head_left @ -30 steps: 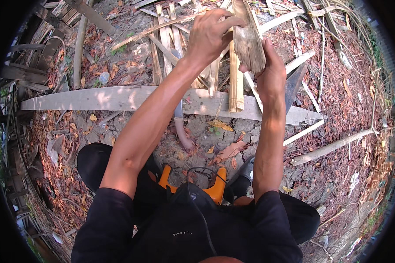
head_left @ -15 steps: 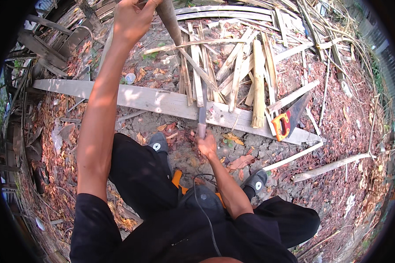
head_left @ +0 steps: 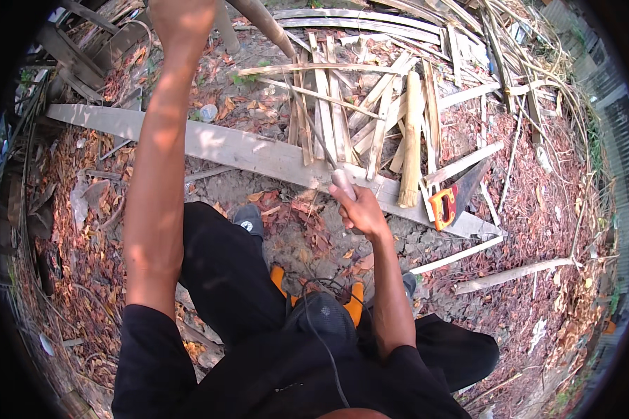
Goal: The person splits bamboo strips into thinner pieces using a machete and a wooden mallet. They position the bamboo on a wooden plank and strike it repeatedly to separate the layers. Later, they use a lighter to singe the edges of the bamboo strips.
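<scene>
In my right hand (head_left: 362,211) is the wooden handle of a machete (head_left: 323,138). Its narrow dark blade points up and left, over a long grey plank (head_left: 244,155) on the ground. My left hand (head_left: 182,24) is raised at the top edge, where its fingers are cut off from sight. Close to it a thick round wooden pole (head_left: 264,26) slants down toward the blade; whether the hand grips it is hidden. Split wood strips (head_left: 323,105) and a peeled round stick (head_left: 411,136) lie across the plank.
A handsaw (head_left: 446,208) with an orange handle rests by the plank's right end. Orange legs of a low seat (head_left: 354,304) show between my knees, with a black cable (head_left: 328,342) nearby. More sticks (head_left: 514,272) and dry leaves cover the ground; timber (head_left: 70,52) is piled at left.
My right hand has moved up and right with the machete, and its blade has tilted to the left. My left hand has shifted left and higher; the pole's lower end has shifted slightly.
</scene>
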